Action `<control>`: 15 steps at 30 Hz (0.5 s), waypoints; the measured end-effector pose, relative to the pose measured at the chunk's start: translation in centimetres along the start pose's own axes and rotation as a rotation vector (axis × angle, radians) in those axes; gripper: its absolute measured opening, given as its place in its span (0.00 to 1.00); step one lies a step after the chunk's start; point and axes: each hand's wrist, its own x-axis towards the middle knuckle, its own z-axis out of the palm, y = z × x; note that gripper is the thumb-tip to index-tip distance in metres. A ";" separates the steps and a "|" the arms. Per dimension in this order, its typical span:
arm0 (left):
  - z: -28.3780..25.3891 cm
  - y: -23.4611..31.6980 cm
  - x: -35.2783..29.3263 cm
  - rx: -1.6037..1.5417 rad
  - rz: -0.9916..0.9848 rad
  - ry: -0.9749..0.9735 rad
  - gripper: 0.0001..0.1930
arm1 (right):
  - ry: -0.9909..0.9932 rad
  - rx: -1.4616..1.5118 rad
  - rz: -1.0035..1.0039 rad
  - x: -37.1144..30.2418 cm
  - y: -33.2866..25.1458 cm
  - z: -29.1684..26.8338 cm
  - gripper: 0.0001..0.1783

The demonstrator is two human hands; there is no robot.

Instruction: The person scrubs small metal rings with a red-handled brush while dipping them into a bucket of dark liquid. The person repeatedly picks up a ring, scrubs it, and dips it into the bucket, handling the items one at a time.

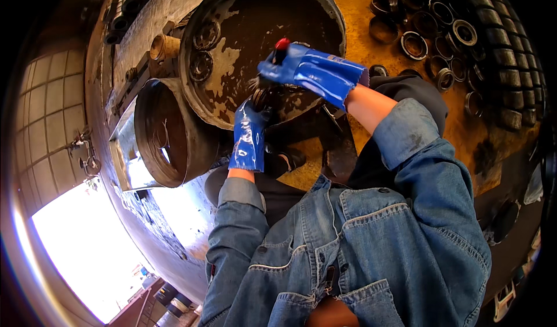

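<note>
Head view: our right hand [310, 69], blue-gloved, has its fingers closed round a brush [281, 47] with a red tip, bristles down at a bearing [262, 98]. Our left hand [249, 134], also gloved, grips that dark bearing from below, over the edge of the big round pan [200, 89]. More bearings [206, 34] sit in the pan; rings [464, 32] lie spread on the yellow desk [371, 48] beyond. A metal cylinder [168, 133] stands just left of the pan.
</note>
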 end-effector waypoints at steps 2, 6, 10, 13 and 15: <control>0.1 -0.8 -0.4 -0.247 -0.075 0.011 0.20 | -0.086 -0.014 -0.130 -0.7 -2.6 1.6 0.19; -0.4 0.4 -0.7 0.071 0.105 0.005 0.19 | -0.244 -0.118 -0.059 -0.5 -1.6 1.6 0.21; -0.6 0.6 0.3 0.339 0.046 0.039 0.23 | -0.094 -0.210 0.012 -0.1 0.5 -0.1 0.24; -0.6 0.5 0.5 0.369 0.072 0.020 0.22 | 0.034 -0.239 0.117 -0.2 1.2 -0.8 0.27; -0.7 0.5 0.6 0.334 0.078 0.001 0.22 | 0.011 -0.104 -0.042 -0.1 0.7 -0.3 0.27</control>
